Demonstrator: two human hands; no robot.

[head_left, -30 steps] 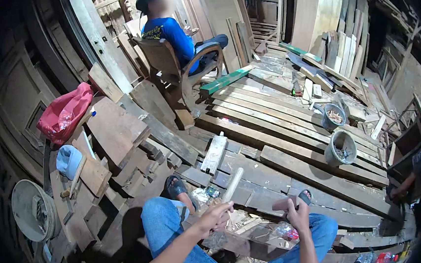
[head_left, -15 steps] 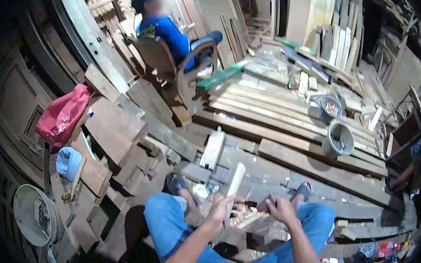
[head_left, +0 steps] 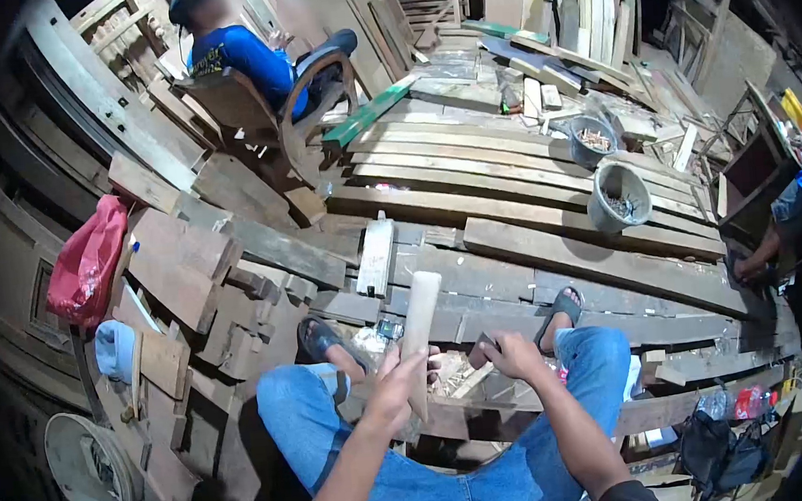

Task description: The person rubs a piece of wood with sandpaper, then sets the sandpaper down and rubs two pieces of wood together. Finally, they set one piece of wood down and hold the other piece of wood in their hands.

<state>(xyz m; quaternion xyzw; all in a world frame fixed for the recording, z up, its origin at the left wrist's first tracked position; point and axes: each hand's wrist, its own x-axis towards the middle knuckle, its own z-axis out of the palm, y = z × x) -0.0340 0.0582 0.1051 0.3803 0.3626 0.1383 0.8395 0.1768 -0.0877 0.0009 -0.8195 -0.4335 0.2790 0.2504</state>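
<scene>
My left hand [head_left: 400,382] is wrapped round a pale, smooth wooden piece [head_left: 422,310], wide and rounded at the top and tapering to a narrow end below the fist. It stands nearly upright between my knees. To its right, my right hand [head_left: 515,355] grips a small dark brown flat piece [head_left: 484,348], apart from the wood; its kind I cannot tell. Under both hands lie wood shavings and offcuts [head_left: 473,381]. My legs in blue jeans [head_left: 321,426] frame them on either side.
Long planks [head_left: 509,190] lie across the floor ahead, with a grey bucket [head_left: 618,198] on them. A person in a blue shirt [head_left: 250,65] sits in a wooden chair. At left are a red bag [head_left: 86,261] and a pale bucket [head_left: 88,468]; at right, another person's hand [head_left: 755,260].
The view has turned, so the scene has shifted left. The wooden piece in my left hand stands more upright. Both hands keep their hold, my right hand a little further from the wood.
</scene>
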